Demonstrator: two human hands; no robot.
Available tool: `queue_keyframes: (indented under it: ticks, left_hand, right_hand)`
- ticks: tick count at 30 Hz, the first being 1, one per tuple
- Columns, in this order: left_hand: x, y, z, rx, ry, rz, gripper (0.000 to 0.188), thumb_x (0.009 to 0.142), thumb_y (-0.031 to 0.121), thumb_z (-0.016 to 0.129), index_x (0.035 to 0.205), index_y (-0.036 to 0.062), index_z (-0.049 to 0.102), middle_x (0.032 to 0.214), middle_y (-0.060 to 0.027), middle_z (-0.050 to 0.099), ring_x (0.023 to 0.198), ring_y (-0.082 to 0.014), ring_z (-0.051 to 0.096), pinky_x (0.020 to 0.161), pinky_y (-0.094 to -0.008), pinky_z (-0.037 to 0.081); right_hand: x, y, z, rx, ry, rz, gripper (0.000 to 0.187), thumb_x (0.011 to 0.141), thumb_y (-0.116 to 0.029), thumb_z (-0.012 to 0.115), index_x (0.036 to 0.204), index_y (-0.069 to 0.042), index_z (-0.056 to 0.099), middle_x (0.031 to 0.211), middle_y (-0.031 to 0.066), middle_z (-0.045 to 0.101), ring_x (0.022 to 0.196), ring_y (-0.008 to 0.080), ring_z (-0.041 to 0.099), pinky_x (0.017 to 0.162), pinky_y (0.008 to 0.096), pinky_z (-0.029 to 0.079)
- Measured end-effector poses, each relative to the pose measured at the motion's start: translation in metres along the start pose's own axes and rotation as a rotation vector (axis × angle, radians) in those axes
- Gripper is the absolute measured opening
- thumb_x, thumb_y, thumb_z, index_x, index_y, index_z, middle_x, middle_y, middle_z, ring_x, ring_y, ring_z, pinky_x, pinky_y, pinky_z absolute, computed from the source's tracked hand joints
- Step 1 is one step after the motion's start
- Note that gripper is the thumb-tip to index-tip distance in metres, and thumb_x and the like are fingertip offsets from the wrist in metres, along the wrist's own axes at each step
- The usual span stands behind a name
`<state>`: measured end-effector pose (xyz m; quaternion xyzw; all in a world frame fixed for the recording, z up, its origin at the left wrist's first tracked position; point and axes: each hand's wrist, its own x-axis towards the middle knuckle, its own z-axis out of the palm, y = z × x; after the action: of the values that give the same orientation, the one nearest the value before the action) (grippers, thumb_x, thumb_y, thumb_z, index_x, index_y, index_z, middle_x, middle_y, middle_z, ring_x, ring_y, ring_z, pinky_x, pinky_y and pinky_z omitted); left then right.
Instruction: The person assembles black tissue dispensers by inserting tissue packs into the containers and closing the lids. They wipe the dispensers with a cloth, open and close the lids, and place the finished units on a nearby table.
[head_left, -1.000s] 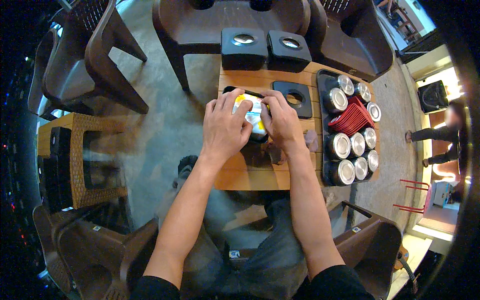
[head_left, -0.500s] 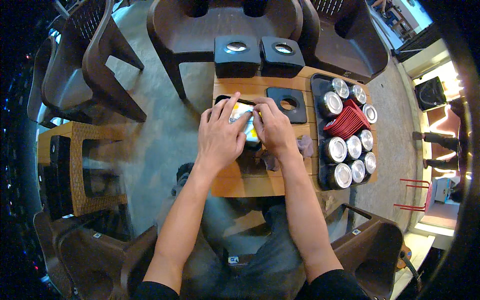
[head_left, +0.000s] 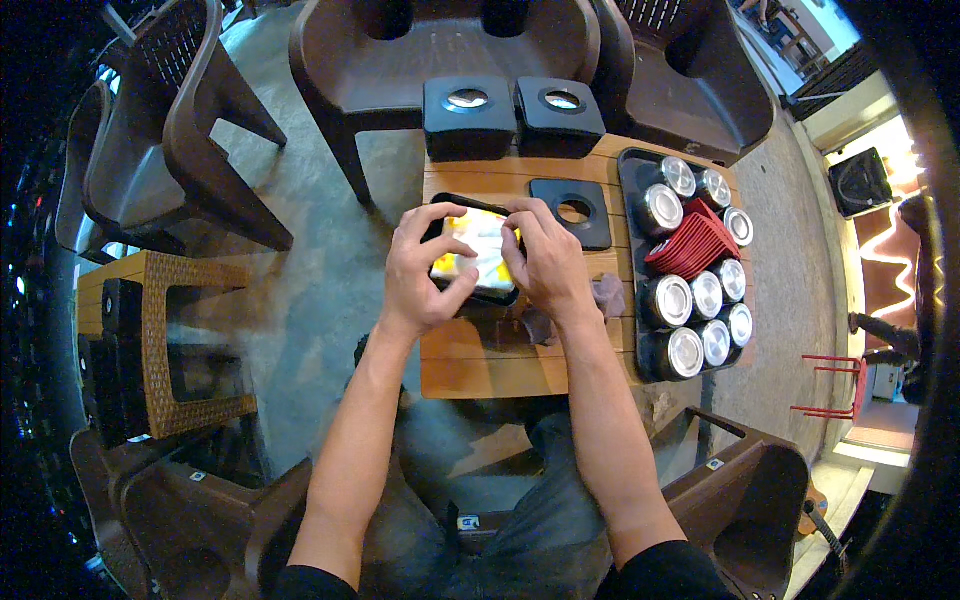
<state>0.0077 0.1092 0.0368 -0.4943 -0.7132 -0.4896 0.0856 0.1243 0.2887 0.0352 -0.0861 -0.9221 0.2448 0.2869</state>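
Note:
A white and yellow pack of tissues (head_left: 482, 238) sits in a black, open-topped tissue box base (head_left: 497, 298) on the wooden table. My left hand (head_left: 425, 265) rests over the pack's left side, its curved fingers and thumb spread apart and touching it. At the pack's right edge, my right hand (head_left: 545, 255) has its fingers bent together, pinching the wrapper; the fingertips are partly hidden. Just beyond my right hand lies a flat black lid (head_left: 590, 205) with a round hole.
Two black tissue boxes (head_left: 468, 122) stand at the table's far edge. On the right, a black tray (head_left: 632, 180) carries several metal-lidded jars (head_left: 672, 300) and a row of red packets (head_left: 695, 240). A crumpled purplish cloth (head_left: 608, 294) lies by my right wrist. Brown chairs (head_left: 440, 55) surround the table.
My left hand has drawn back to the left, and its fingers have curled and spread. More of the pack's top now shows. My right hand stays at the pack's right edge.

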Motion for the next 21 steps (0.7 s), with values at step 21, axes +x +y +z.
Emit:
queue_keyframes:
  ticks: [21]
  left_hand:
    - [0.007, 0.009, -0.036, 0.251, -0.283, -0.236, 0.081, 0.068, 0.040, 0.089, 0.141, 0.0127, 0.067, 0.151, -0.0062, 0.061, 0.145, -0.0344, 0.045, 0.123, -0.0535, 0.031]
  right_hand:
    - [-0.001, 0.016, -0.014, 0.168, -0.063, 0.068, 0.048, 0.077, -0.026, 0.082, 0.120, -0.006, 0.076, 0.122, 0.0122, 0.073, 0.109, 0.0367, 0.075, 0.094, 0.0448, 0.062]
